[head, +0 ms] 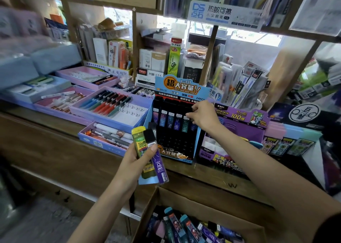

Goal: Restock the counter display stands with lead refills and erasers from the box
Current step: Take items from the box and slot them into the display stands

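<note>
Two lead refill cases sit in the left hand (135,161), low and near, in front of the worktop's edge: a yellow-green case (138,141) and a purple case (160,167) with a black cap. The grip is curled round both, thumb pressed across the purple one, and they stand side by side, tilted a little to the left.

Up and to the right, the right hand (202,117) reaches into the blue display stand (180,87). Its grip pinches a dark case (191,110) at the right end of the stand's upper part, fingertips closed on the top of it. Just left of that hand, a row of refills (170,120) stands upright in the black tray, five showing, in purple, blue and teal. The lower slots of the tray look dark.

Near us, at the bottom, the cardboard box (160,202) lies open, and more refills (193,228) are heaped loosely inside.

Right beside the blue stand is a purple stand (238,132). To the left on the wooden worktop (46,120), a lilac tray (110,104) holds coloured pens, with more pink and blue trays beyond it. Shelves of stationery rise at the far side.
</note>
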Demonstrator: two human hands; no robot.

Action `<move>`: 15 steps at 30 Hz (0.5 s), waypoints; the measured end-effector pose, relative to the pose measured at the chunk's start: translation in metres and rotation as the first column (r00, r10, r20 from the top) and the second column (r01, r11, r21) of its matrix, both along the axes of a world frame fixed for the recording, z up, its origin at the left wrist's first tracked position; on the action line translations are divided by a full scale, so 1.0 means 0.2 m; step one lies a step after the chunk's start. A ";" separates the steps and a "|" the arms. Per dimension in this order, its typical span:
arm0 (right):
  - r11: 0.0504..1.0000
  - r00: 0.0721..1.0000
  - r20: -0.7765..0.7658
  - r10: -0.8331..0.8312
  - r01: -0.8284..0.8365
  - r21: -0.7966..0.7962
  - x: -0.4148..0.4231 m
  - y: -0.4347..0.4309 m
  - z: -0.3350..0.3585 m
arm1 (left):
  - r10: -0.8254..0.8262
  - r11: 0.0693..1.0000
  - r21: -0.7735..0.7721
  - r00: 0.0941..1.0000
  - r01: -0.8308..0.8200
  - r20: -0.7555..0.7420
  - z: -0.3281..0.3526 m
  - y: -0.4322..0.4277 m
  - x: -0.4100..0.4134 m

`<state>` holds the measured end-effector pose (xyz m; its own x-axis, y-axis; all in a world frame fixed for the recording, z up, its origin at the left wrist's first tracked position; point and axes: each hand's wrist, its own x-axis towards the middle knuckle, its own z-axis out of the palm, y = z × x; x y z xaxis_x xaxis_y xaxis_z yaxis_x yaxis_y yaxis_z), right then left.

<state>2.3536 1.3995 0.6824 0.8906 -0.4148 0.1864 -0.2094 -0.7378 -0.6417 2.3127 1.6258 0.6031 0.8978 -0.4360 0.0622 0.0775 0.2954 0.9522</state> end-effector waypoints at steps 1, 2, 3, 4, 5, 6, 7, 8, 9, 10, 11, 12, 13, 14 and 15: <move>1.000 1.000 -0.023 0.001 -0.001 -0.028 0.00 0.00 0.01 | -0.003 1.000 0.001 1.000 0.003 0.006 0.00 0.00 0.00; 0.998 0.999 -0.054 0.005 -0.008 -0.056 0.00 0.00 0.02 | -0.007 1.000 0.002 1.000 0.007 0.013 0.01 -0.01 -0.01; 0.996 0.996 -0.085 0.004 -0.012 -0.090 -0.01 0.00 0.03 | -0.012 1.000 0.003 1.000 0.012 0.018 0.01 -0.01 -0.01; 0.990 0.995 -0.100 -0.006 -0.008 -0.144 -0.03 0.01 0.05 | -0.018 1.000 0.002 1.000 0.018 0.022 0.01 -0.02 -0.01; 0.976 0.997 -0.081 -0.020 0.002 -0.216 -0.05 0.02 0.06 | -0.025 1.000 0.003 0.999 0.025 0.024 0.02 -0.02 -0.02; 0.960 0.999 -0.034 -0.025 0.014 -0.281 -0.07 0.04 0.08 | -0.032 0.999 0.005 0.999 0.032 0.026 0.02 -0.03 -0.02; 0.955 1.000 0.016 -0.002 0.006 -0.297 -0.10 0.07 0.09 | -0.037 0.999 0.008 0.999 0.037 0.027 0.02 -0.03 -0.02; 0.971 0.998 0.040 0.056 -0.045 -0.237 -0.14 0.10 0.10 | -0.042 0.999 0.012 0.999 0.041 0.027 0.02 -0.03 -0.02; 0.985 0.989 0.031 0.142 -0.138 -0.101 -0.18 0.14 0.11 | -0.047 0.999 0.016 0.999 0.046 0.025 0.02 -0.04 -0.02; 0.968 0.970 -0.008 0.242 -0.241 0.076 -0.23 0.18 0.11 | -0.053 0.998 0.021 0.998 0.053 0.023 0.02 -0.04 -0.02; 0.921 0.943 -0.051 0.329 -0.308 0.236 -0.26 0.23 0.10 | -0.061 0.998 0.027 0.998 0.061 0.022 0.03 -0.05 -0.02; 0.883 0.921 -0.085 0.381 -0.335 0.330 -0.29 0.26 0.09 | -0.069 0.997 0.032 0.997 0.069 0.022 0.03 -0.06 -0.03; 0.865 0.910 -0.106 0.400 -0.337 0.371 -0.30 0.27 0.07 | -0.077 0.996 0.037 0.997 0.076 0.020 0.03 -0.07 -0.03; 0.860 0.910 -0.116 0.397 -0.325 0.393 -0.30 0.28 0.06 | -0.084 0.996 0.043 0.996 0.083 0.016 0.03 -0.08 -0.04; 0.854 0.914 -0.122 0.386 -0.304 0.422 -0.31 0.28 0.05 | -0.087 0.995 0.049 0.996 0.086 0.013 0.03 -0.08 -0.05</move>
